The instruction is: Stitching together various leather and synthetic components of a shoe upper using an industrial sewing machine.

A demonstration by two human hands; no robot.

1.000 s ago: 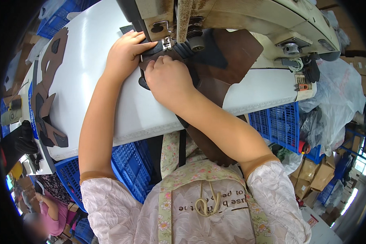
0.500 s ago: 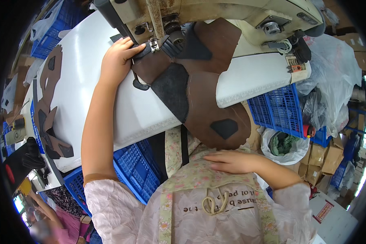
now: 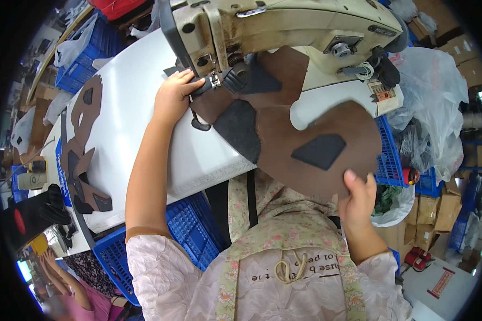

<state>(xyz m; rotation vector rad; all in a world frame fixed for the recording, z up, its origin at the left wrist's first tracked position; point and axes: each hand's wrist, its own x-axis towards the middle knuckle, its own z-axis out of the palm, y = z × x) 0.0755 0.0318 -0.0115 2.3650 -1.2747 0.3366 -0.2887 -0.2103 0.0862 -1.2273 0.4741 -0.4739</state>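
Note:
A large brown leather piece [image 3: 276,120] with black patches [image 3: 320,151] sewn on it lies under the presser foot [image 3: 215,81] of the sewing machine [image 3: 300,29]. My left hand [image 3: 172,96] grips its dark left edge right beside the foot, with the thumb pointing at it and the fingers partly hidden. Its broad near lobe is raised over the table's front edge. My right hand [image 3: 359,200] holds that lobe by its near right rim, thumb on top; some of the fingers are hidden.
More brown and black leather pieces [image 3: 80,155] lie along the left of the white table [image 3: 128,107]. Blue crates [image 3: 195,230] stand below its front edge and at its right. Clear plastic bags [image 3: 428,107] are at the right, above a white-lined bin [image 3: 396,214]. Another person [image 3: 80,291] sits at lower left.
My right hand has left my apron and taken hold of the leather's near lobe. The lobe has swung up and to the right. My left hand stays at the foot; the whole view has shifted.

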